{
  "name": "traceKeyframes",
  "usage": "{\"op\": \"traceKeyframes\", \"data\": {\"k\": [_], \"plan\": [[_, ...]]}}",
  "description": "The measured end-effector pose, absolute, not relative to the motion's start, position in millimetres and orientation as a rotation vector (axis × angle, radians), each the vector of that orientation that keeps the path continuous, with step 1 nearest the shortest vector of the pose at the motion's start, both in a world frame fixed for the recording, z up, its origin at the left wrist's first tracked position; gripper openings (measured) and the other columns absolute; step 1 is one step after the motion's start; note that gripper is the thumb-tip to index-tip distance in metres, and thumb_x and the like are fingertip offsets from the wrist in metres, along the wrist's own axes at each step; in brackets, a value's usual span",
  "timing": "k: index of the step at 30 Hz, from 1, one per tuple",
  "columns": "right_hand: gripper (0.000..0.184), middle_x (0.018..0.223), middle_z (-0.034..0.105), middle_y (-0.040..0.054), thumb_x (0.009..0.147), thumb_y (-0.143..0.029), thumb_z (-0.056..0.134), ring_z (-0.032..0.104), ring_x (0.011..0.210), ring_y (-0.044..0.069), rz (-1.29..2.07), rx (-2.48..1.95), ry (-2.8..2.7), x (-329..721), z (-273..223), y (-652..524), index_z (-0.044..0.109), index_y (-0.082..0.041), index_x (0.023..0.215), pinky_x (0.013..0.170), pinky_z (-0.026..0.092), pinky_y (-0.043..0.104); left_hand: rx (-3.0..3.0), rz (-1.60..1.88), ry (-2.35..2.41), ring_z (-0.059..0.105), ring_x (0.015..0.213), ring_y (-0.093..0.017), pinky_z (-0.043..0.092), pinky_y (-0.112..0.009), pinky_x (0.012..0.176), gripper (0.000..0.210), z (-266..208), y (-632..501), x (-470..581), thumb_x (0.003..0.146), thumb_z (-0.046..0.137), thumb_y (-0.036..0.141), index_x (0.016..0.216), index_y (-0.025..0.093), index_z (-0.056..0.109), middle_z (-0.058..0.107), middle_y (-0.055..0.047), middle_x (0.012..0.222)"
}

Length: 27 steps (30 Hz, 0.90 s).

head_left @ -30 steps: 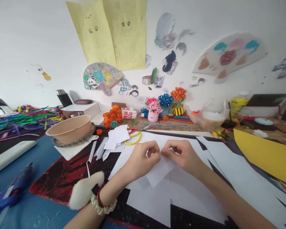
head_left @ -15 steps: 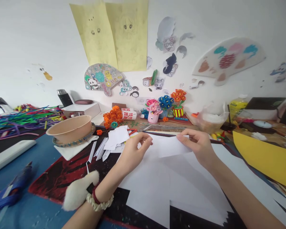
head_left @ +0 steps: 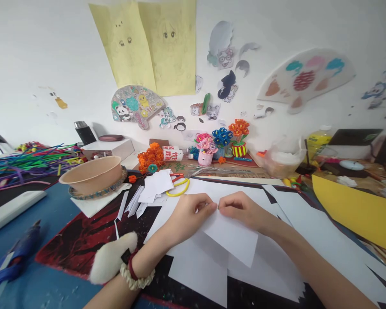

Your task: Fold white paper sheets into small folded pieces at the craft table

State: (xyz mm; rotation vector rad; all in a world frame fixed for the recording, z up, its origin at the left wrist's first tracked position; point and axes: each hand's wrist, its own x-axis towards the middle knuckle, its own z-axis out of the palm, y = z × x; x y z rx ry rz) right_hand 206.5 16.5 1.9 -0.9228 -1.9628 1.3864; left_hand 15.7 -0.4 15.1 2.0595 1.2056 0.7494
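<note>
A small white piece of paper [head_left: 234,239] hangs from my fingertips, over larger white sheets [head_left: 201,268] spread on a dark red and black mat [head_left: 64,244]. My left hand [head_left: 191,214] pinches its upper edge between thumb and fingers. Right beside it, my right hand [head_left: 241,210] is closed on the same edge, the two thumbs almost touching. Yellow-handled scissors [head_left: 180,187] lie beyond my left hand. Left of them is a pile of cut white paper pieces [head_left: 155,185].
A beige bowl [head_left: 91,175] and a blue glue gun [head_left: 14,257] are on the left. Pipe-cleaner flowers [head_left: 206,150] stand along the wall. Yellow card [head_left: 357,214] lies at the right. Beside my left wrist is a fluffy white object [head_left: 111,259].
My right hand has come left and down to meet my left hand, which now pinches the paper too. The paper has turned and hangs lower. The scissors have come into clearer view.
</note>
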Motion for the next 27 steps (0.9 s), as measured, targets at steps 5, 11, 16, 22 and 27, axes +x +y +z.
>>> {"op": "traceKeyframes", "data": {"k": [5, 11, 16, 22, 27], "plan": [[0.018, 0.055, 0.035, -0.0046, 0.074, -0.023, 0.047, 0.029, 0.049, 0.008, 1.382, -0.916, -1.937, 204, -4, 19, 0.047, -0.016, 0.058, 0.045, 0.019, 0.023, 2.065, 0.8, 1.234, 0.041, 0.057, -0.011, 0.028, -0.024, 0.054, 0.026, 15, -3, 20, 0.087, 0.048, 0.031, 0.072, 0.015, 0.061, 0.05, 0.003, 0.058], [0.015, 0.055, 0.035, -0.0045, 0.071, -0.022, 0.047, 0.029, 0.05, 0.008, 1.39, -0.93, -1.937, 203, -3, 20, 0.045, -0.016, 0.056, 0.045, 0.02, 0.023, 2.096, 0.823, 1.275, 0.04, 0.055, -0.011, 0.028, -0.025, 0.054, 0.025, 16, -3, 19, 0.085, 0.049, 0.028, 0.068, 0.014, 0.061, 0.049, 0.003, 0.055], [0.017, 0.056, 0.036, -0.0042, 0.073, -0.022, 0.048, 0.03, 0.051, 0.008, 1.356, -0.908, -1.973, 207, -2, 21, 0.046, -0.016, 0.056, 0.046, 0.021, 0.022, 2.138, 0.851, 1.294, 0.038, 0.054, -0.01, 0.028, -0.024, 0.055, 0.028, 18, 3, 10, 0.085, 0.048, 0.03, 0.063, 0.015, 0.057, 0.044, 0.004, 0.053], [0.019, 0.054, 0.039, -0.0038, 0.072, -0.023, 0.049, 0.036, 0.049, 0.009, 1.326, -1.005, -1.934, 219, 0, 27, 0.046, -0.017, 0.054, 0.045, 0.026, 0.021, 2.113, 0.97, 1.312, 0.034, 0.055, -0.01, 0.028, -0.023, 0.054, 0.03, 24, 15, -5, 0.084, 0.049, 0.031, 0.057, 0.016, 0.048, 0.037, 0.005, 0.054], [0.016, 0.05, 0.044, -0.0031, 0.071, -0.02, 0.048, 0.039, 0.048, 0.009, 1.254, -1.098, -1.921, 227, 3, 28, 0.048, -0.017, 0.054, 0.043, 0.027, 0.021, 2.08, 1.013, 1.344, 0.034, 0.055, -0.01, 0.028, -0.022, 0.053, 0.032, 25, 18, -10, 0.083, 0.049, 0.033, 0.057, 0.016, 0.046, 0.038, 0.004, 0.054]]}}
